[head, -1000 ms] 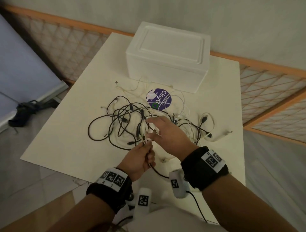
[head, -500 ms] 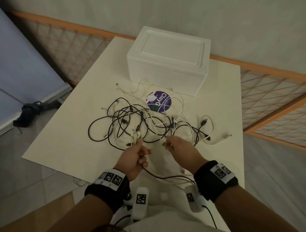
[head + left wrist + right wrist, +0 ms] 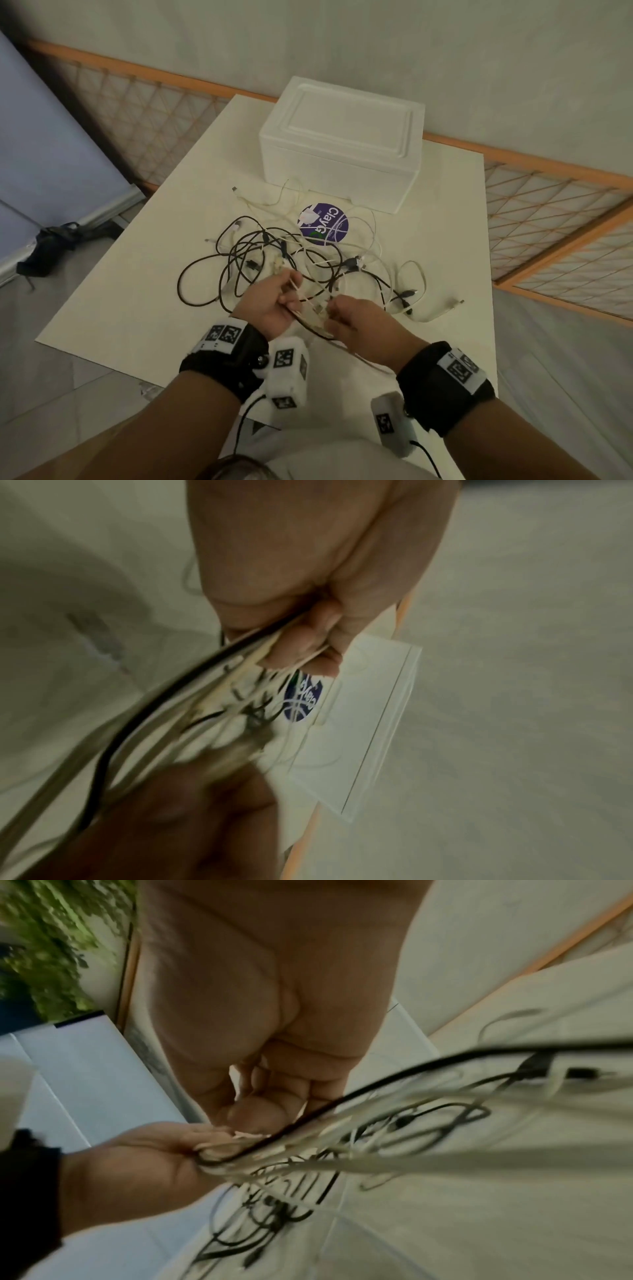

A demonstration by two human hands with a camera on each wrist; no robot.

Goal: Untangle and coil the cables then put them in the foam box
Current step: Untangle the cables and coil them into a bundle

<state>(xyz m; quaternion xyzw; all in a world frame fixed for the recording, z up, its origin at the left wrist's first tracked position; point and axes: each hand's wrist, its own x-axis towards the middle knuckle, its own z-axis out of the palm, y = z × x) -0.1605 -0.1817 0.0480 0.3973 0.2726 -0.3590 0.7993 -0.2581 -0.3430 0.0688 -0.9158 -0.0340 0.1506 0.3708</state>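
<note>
Left hand (image 3: 270, 308) and right hand (image 3: 356, 320), side by side, both pinch strands of the tangled cables (image 3: 274, 253) just beyond them.

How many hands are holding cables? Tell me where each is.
2. The left hand grips a bunch of cables over the near part of the table; the right hand pinches the same bunch just beside it. Neither is hidden.

Motion blur smears the cables (image 3: 143, 723) across the lower left of the left wrist view, and the right hand (image 3: 178, 818) below them is a dark blur. The sticker (image 3: 303, 696) is partly hidden behind the fingers (image 3: 301, 645). Which strand each hand grips cannot be told.
</note>
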